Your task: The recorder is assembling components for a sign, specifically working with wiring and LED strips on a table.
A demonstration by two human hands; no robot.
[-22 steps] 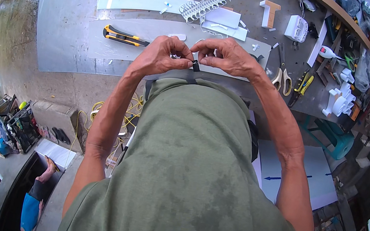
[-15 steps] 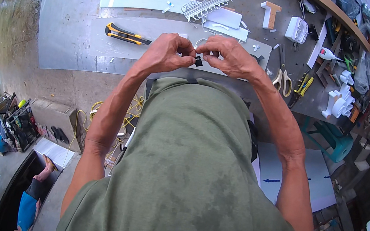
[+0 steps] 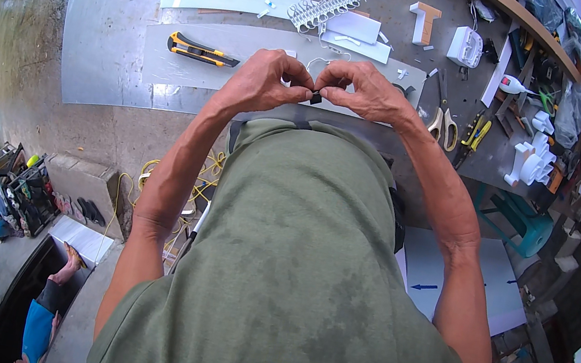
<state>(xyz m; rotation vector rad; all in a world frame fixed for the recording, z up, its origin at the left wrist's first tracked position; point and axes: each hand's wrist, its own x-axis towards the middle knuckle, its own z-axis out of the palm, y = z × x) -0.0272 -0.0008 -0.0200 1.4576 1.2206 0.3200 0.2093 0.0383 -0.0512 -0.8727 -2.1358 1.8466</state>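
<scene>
Over the near edge of the table, my left hand (image 3: pixel 267 83) and my right hand (image 3: pixel 365 94) meet with their fingertips almost touching. Both pinch a small black piece (image 3: pixel 316 98), which looks like tape but is partly covered by the fingers. A thin white wire (image 3: pixel 315 60) loops up just beyond the fingertips. Left of my left hand, a yellow and black utility knife (image 3: pixel 201 50) lies on a grey flat sheet (image 3: pixel 171 65). Farther back, a strip of white modules joined by looping wires (image 3: pixel 322 10) rests across white boards (image 3: pixel 229 0).
On the right lie scissors (image 3: pixel 444 121), yellow-handled pliers (image 3: pixel 480 134), a white bottle (image 3: pixel 511 84) and white cut-out shapes (image 3: pixel 533 162). A white block letter (image 3: pixel 421 22) stands farther back. A green stool (image 3: pixel 524 223) is below right. Another person's leg (image 3: pixel 59 281) shows at lower left.
My fingertips have drawn closer together around the black piece, the right ones moving slightly down. The whole view has shifted a little; other things lie as before.
</scene>
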